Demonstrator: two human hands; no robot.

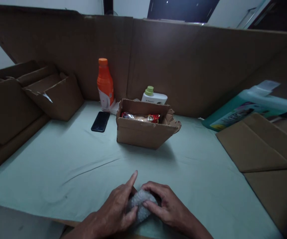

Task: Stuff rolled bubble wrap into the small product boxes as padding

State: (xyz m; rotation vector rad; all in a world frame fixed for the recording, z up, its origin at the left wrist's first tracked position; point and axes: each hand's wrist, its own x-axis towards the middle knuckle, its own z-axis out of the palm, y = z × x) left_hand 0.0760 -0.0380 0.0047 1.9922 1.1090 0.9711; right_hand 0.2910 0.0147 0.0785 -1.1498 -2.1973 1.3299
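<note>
Near the table's front edge, a small bundle of bubble wrap (pixel 141 202) sits between my two hands. My left hand (pixel 120 205) grips its left side, with the thumb on the near face and one finger pointing up and away. My right hand (pixel 164 202) closes round the right side, fingers curled over the top and thumb pressed on the front. Whatever the wrap may contain is hidden. Beyond my hands stands a small open cardboard box (pixel 140 132), with a shiny red and clear packet (pixel 143 118) inside it.
Behind the box are an orange bottle (pixel 105 83) and a white bottle with a green cap (pixel 154 97). A phone (pixel 100 121) lies left of the box. Cardboard boxes (pixel 56 96) line the left; a green liquid jug (pixel 240 106) and cardboard flaps (pixel 255 142) stand right.
</note>
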